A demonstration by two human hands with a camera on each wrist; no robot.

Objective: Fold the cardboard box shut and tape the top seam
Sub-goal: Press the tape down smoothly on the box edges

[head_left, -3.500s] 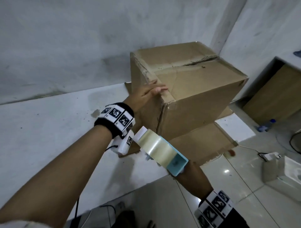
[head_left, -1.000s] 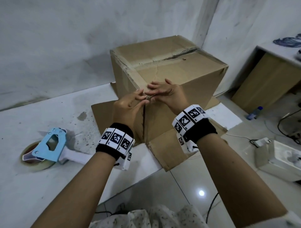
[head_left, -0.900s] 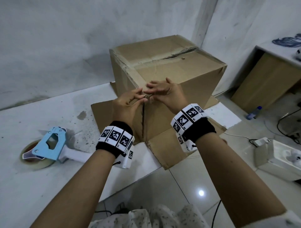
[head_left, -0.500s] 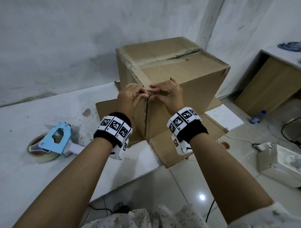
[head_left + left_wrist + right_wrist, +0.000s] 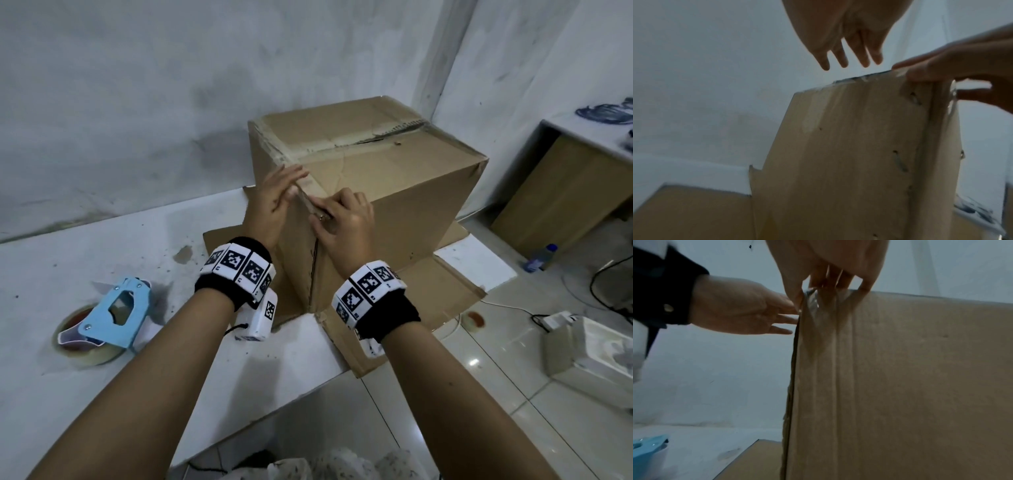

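In the head view, a large cardboard box [image 5: 370, 192] is seen standing on a white surface [image 5: 85, 274], on top of a flattened cardboard sheet [image 5: 428, 301]. Its top flaps are folded down, and the ragged top seam [image 5: 370, 140] is not yet freshly taped. The left hand [image 5: 274, 202] is laid with straight fingers against the near top corner, while the right hand [image 5: 346, 222] is curled there, pinching a peeling strip of old tape [image 5: 310, 204]. A blue tape dispenser [image 5: 109, 313] lies well apart on the surface, to the left.

In the left wrist view, the left fingers [image 5: 863, 55] are shown spread and relaxed just above the box edge; the right fingers [image 5: 925, 73] pinch at the corner.

In the right wrist view, the corner edge [image 5: 795, 369] is seen split open along its length, and crinkled film (probably the old tape, though the picture is dim) is gripped by the right fingertips [image 5: 797, 300].

The box is judged stiff but worn, and light for its bulk. It would best be steadied with flat palms on the panels, since the torn corner and soft flap edges may buckle under a pinch.
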